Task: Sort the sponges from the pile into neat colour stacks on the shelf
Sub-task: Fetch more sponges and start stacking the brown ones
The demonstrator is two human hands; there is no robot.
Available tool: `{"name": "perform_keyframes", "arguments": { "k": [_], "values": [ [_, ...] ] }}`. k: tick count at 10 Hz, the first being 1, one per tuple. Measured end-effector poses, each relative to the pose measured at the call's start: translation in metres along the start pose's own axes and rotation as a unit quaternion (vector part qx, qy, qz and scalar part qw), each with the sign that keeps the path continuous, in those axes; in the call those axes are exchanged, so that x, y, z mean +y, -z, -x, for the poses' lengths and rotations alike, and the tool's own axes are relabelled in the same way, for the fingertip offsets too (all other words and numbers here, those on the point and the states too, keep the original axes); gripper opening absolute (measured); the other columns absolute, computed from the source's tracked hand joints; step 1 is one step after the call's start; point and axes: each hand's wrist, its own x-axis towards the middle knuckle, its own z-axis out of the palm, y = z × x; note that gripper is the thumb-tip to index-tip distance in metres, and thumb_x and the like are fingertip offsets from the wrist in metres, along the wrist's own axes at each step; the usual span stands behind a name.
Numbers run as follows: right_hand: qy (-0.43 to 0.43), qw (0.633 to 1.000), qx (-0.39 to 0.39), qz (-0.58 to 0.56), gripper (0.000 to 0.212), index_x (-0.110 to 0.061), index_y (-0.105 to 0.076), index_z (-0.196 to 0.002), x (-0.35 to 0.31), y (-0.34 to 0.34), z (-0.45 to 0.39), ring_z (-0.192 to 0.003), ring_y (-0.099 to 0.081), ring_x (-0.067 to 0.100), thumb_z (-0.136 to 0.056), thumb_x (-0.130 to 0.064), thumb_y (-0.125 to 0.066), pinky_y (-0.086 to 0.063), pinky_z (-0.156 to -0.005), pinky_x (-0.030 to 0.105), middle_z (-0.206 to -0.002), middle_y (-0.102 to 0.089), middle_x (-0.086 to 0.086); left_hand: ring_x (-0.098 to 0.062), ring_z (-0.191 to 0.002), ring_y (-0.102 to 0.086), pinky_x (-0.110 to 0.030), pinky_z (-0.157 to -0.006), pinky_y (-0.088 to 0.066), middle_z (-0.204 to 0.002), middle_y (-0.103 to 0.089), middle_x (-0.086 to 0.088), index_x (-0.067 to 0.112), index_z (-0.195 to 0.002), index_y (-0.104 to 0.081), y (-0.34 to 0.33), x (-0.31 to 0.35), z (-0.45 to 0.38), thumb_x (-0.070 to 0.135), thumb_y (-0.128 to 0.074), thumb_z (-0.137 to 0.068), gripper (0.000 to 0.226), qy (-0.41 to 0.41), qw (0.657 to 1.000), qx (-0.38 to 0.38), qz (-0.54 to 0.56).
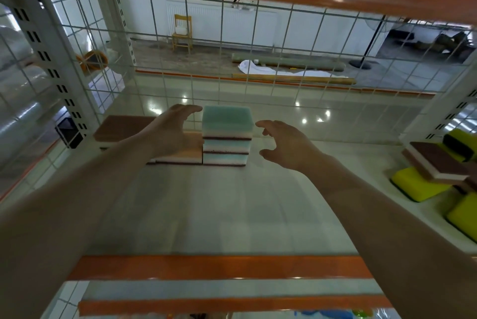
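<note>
Head view: both forearms reach over the white shelf (206, 202). Left hand (170, 132) and right hand (286, 143) hold nothing, fingers loosely spread either side of the blue sponge stack (226, 137). Orange sponges (124, 127) lie left of it; mixed pile (438, 174) at right; wire grid (258, 42) behind.

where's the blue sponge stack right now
In the head view the blue sponge stack stands mid-shelf near the wire grid, between the left hand and right hand, beside the orange sponges.
</note>
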Motion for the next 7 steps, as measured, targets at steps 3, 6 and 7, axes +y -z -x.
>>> {"name": "perform_keyframes", "arguments": {
  "k": [3,6,7],
  "values": [
    [0.001,1.000,0.007,-0.025,0.064,-0.020,-0.032,-0.144,-0.014,0.001,0.040,-0.121,-0.047,0.017,-0.088,-0.022,-0.062,-0.038,-0.098,0.028,-0.134,-0.048,0.003,-0.029,-0.120,-0.048,-0.035,-0.101,-0.038,-0.131,-0.050,-0.010,0.012,-0.134,-0.046,-0.008,0.026,0.053,0.029,-0.065,-0.079,0.060,-0.008,1.000,0.003,-0.015],
    [-0.031,0.999,-0.010,-0.035,0.064,-0.025,-0.029,-0.145,-0.016,-0.010,0.077,-0.122,-0.044,0.015,-0.089,-0.024,-0.060,-0.035,-0.093,0.023,-0.135,-0.045,-0.001,-0.019,-0.116,-0.052,-0.038,-0.100,-0.042,-0.121,-0.056,0.001,0.017,-0.121,-0.057,-0.027,0.033,0.084,0.022,-0.064,-0.082,0.041,-0.007,0.999,-0.041,-0.031],
    [-0.041,0.999,-0.013,-0.033,0.065,-0.024,-0.028,-0.146,-0.010,-0.014,0.094,-0.123,-0.043,0.014,-0.089,-0.024,-0.059,-0.033,-0.094,0.021,-0.137,-0.043,0.000,-0.018,-0.109,-0.053,-0.040,-0.096,-0.044,-0.116,-0.057,0.001,0.020,-0.113,-0.057,-0.039,0.037,0.087,0.021,-0.065,-0.082,0.032,-0.016,0.997,-0.071,-0.021]
  ]
}}
